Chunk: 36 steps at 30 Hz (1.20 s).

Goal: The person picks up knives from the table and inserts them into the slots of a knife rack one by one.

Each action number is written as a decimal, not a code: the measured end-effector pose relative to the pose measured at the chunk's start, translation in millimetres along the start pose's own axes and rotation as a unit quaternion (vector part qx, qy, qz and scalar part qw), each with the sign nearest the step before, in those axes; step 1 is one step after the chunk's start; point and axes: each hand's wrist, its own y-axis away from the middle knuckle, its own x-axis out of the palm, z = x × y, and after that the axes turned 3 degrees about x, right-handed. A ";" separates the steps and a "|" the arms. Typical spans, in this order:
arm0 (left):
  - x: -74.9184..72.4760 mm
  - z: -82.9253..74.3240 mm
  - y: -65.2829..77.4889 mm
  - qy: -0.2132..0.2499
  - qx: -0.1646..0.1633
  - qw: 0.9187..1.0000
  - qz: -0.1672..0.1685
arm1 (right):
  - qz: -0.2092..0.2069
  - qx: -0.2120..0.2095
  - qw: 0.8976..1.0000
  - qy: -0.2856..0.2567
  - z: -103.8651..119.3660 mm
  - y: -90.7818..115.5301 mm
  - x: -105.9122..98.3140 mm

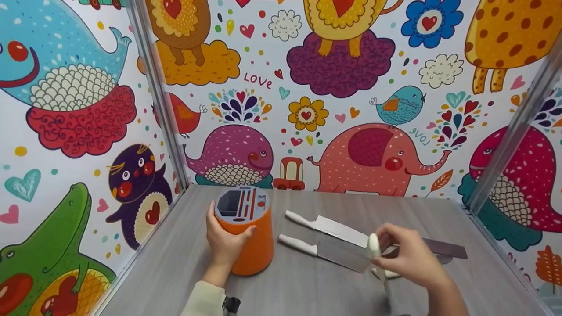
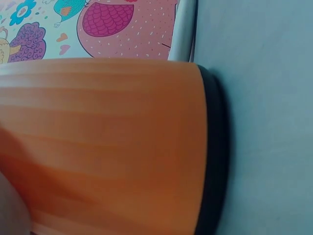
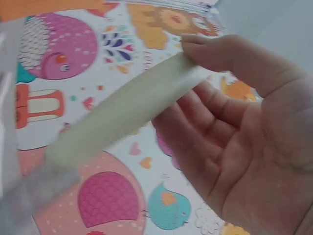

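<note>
My left hand (image 1: 225,240) holds the upper side of an orange knife block (image 1: 254,245), thumb across its front. The block stands upright; its grey slotted top (image 1: 252,204) shows several slots and one larger opening. In the left wrist view the orange wall (image 2: 117,142) fills most of the picture. My right hand (image 1: 410,254) pinches the end of a knife's white handle (image 3: 127,110) between thumb and fingers, above the table. Its blade (image 3: 39,191) is blurred, and in the head view it points down. Two white-handled broad knives, one farther back (image 1: 342,230) and one nearer (image 1: 344,256), lie right of the block.
A dark blade (image 1: 448,248) lies beyond my right hand, partly covered by it. Another pale handle (image 1: 390,274) shows beneath that hand. The grey table (image 1: 167,259) is bounded by cartoon-printed panels (image 1: 246,109) with metal corner posts (image 1: 160,96).
</note>
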 end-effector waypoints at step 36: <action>-8.4 -149.9 20.4 0.274 0.215 0.935 0.062 | -0.083 -0.012 0.983 -0.163 36.9 4.4 36.4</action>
